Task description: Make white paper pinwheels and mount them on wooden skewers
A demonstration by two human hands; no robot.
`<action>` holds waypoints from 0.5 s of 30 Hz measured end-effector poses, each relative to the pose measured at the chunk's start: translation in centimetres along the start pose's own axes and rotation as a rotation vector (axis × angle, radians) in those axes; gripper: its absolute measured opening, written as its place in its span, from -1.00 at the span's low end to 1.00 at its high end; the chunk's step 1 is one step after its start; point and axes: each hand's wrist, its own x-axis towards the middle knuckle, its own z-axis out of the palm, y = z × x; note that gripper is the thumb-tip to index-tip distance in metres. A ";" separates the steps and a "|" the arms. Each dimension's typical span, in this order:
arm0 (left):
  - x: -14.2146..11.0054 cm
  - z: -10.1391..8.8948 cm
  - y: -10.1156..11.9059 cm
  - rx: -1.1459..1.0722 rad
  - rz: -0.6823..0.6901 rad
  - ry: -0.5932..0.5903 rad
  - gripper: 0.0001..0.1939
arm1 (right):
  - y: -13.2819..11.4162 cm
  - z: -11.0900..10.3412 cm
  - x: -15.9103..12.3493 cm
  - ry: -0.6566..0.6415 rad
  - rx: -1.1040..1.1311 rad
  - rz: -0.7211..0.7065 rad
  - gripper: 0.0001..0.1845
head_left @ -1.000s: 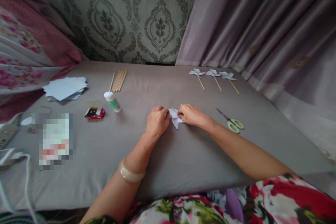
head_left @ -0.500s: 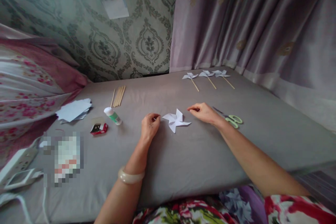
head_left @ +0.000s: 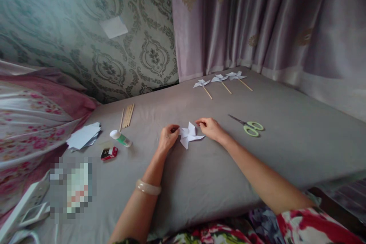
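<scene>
"Where's the white paper pinwheel (head_left: 190,135)?"

"Lying on the grey-covered worktop (head_left: 217,187), right in front of me."

"And your left hand (head_left: 168,137)?"

"My fingers are curled at its left edge; I can't tell whether they pinch the paper."

"Your right hand (head_left: 211,129)?"

"Curled too, just beside the far blade. I can't tell if it holds anything."

"Farther out?"

"Green-handled scissors (head_left: 245,123) to my right, a glue stick (head_left: 122,138) to my left, three stick-mounted pinwheels (head_left: 219,79) toward the curtain (head_left: 217,23)."
</scene>
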 end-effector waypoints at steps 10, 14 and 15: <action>-1.5 -0.7 -0.5 -0.137 -0.086 0.092 -0.70 | -2.2 0.5 -2.6 -0.079 -0.463 -0.462 -0.61; -1.7 -0.8 -0.4 -0.146 -0.106 0.097 -0.70 | -2.6 0.5 -2.7 -0.111 -0.515 -0.485 -0.64; -1.8 -0.8 -0.4 -0.145 -0.112 0.095 -0.70 | -2.5 0.5 -2.8 -0.114 -0.520 -0.489 -0.63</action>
